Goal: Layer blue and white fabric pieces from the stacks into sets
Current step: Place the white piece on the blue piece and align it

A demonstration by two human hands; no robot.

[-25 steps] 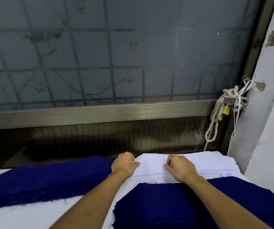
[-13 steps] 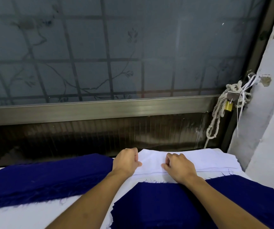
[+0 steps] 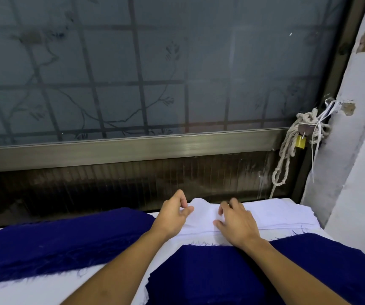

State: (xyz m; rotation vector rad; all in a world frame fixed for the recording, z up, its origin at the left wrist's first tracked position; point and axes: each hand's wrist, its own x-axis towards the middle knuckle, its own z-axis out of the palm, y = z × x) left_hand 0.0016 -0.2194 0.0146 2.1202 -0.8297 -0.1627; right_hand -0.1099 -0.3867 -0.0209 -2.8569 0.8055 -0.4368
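Observation:
A stack of white fabric pieces (image 3: 276, 213) lies at the far edge of the table, right of centre. My left hand (image 3: 172, 213) pinches the top white piece at its left end, and that corner bulges up. My right hand (image 3: 235, 222) grips the same piece a little further right, fingers curled into the cloth. A dark blue piece (image 3: 232, 274) lies spread in front of me, over a white layer. A stack of dark blue fabric (image 3: 51, 241) with frayed edges lies to the left.
The white table (image 3: 34, 291) runs under everything. Behind it stands a frosted window with a metal sill (image 3: 133, 148). A knotted rope with a brass padlock (image 3: 299, 142) hangs at the right, beside a white wall (image 3: 357, 172).
Both hands stayed on the white stack. The top white piece's left corner has lifted between my hands, and my fingers have closed further into the cloth.

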